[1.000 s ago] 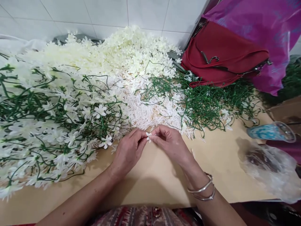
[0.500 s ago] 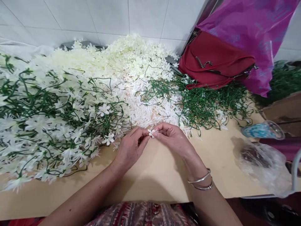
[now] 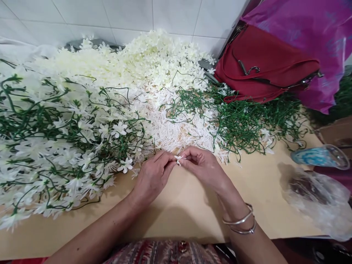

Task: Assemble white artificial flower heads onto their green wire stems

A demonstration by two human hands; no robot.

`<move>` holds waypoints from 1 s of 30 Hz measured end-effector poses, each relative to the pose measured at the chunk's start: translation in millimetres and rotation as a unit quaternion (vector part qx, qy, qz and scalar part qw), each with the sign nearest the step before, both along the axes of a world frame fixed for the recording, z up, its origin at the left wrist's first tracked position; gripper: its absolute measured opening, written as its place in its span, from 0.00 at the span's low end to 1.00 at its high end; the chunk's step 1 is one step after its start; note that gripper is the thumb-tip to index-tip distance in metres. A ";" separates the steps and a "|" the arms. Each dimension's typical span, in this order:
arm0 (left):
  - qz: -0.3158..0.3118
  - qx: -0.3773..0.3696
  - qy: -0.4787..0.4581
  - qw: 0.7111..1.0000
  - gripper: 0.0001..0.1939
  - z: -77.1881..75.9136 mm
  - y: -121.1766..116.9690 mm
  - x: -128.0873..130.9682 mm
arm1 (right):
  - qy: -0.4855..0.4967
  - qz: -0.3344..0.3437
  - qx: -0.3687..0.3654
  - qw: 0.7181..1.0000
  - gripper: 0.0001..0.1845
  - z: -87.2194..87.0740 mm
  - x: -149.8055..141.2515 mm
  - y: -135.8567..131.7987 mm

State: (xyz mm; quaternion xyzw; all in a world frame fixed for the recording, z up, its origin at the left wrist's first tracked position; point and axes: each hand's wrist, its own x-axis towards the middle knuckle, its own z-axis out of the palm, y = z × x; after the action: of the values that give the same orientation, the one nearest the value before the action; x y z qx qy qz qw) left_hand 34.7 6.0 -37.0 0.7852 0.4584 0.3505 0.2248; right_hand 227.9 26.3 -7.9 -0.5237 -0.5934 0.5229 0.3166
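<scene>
A small white artificial flower (image 3: 178,160) is pinched between the fingertips of both hands, just above the table's surface. My left hand (image 3: 154,174) grips it from the left with thumb and forefinger. From the other side, the thumb and forefinger of my right hand (image 3: 202,167) close on it; a thin white bit shows by these fingertips. Right behind the hands lies a layer of thin white stamens (image 3: 176,134). Green plastic stems (image 3: 242,128) are heaped to the right of it. Stemmed white flowers (image 3: 68,146) make a large pile on the left.
Loose cream-white petals (image 3: 156,60) are heaped against the tiled wall (image 3: 176,16). A red handbag (image 3: 269,62) rests at the back right, before a purple plastic bag (image 3: 316,29). A blue-and-white cup (image 3: 316,157) lies on its side near a clear plastic bag (image 3: 321,205).
The flower has turned between my fingertips, its petals now seen more from the side. Both hands stay in nearly the same place; the view has shifted slightly.
</scene>
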 end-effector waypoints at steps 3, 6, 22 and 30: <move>0.002 0.021 0.007 1.000 0.06 0.5 -0.1 -0.3 | 0.000 -0.004 0.006 1.000 0.06 -2.4 -3.1 -2.2; 0.007 0.028 0.019 0.999 0.06 1.0 0.4 -0.4 | 0.013 -0.012 0.004 1.000 0.06 -4.6 -6.1 -3.6; -0.218 0.144 0.160 0.952 0.13 26.9 -28.0 14.2 | -0.189 -0.132 0.099 0.968 0.06 17.8 50.7 -19.1; -0.175 0.156 0.036 0.971 0.13 20.0 -22.8 9.2 | -0.412 -0.033 0.115 0.903 0.11 21.8 33.7 -28.3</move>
State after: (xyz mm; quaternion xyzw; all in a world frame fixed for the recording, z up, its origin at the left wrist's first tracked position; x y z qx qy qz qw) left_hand 43.8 -16.9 -17.0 0.8905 0.2613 0.3449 0.1405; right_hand 261.6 -2.0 13.9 -0.6718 -0.7092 0.1778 0.1188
